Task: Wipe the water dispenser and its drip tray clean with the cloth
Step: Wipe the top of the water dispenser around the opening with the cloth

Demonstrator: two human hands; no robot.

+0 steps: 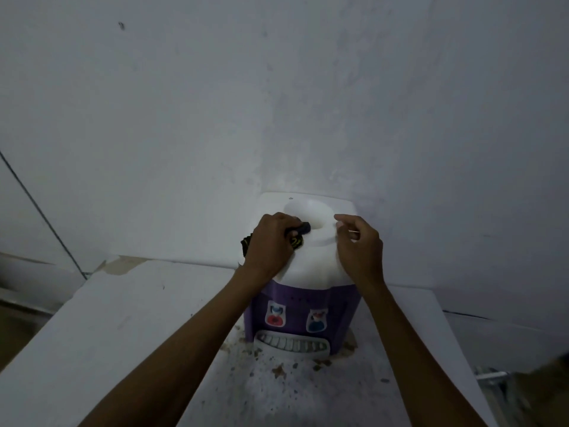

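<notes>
Wiping the white top of the water dispenser (303, 272) goes best with firm circles: the left hand (271, 241) has its grip closed around the dark cloth (297, 238), the right hand (358, 241), loosely curled and empty, steadies it. Near, the drip tray (292, 345) on the bench (123, 318) waits.

No legible text; only blurred yellow marks on the dark cloth (297, 241).
</notes>
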